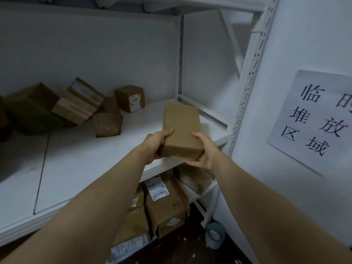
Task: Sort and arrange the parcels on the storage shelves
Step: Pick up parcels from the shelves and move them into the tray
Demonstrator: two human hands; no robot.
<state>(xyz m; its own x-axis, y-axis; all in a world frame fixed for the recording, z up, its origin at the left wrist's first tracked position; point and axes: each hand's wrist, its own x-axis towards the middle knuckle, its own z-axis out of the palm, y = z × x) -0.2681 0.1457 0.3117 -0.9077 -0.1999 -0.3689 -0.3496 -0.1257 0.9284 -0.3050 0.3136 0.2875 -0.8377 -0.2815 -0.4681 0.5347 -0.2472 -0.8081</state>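
Brown box (182,126): gripped by left hand (155,144) and right hand (204,151), fingers curled round near end, above shelf (91,164) front right corner. Step: placing. Next: lower, slide inward.

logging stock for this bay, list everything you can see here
held parcel: 1, brown, over the middle shelf's right end
loose parcels: at least 5, brown, heaped at that shelf's back left
lower parcels: several, brown with white labels, on the shelf below
shelving: 1 unit, white, ahead
paper sign: 1, white with black characters, on the right wall
bin: 1, blue-grey, on the floor
left hand: 1, bare, grips the held parcel's near left edge
right hand: 1, bare, grips its near right corner
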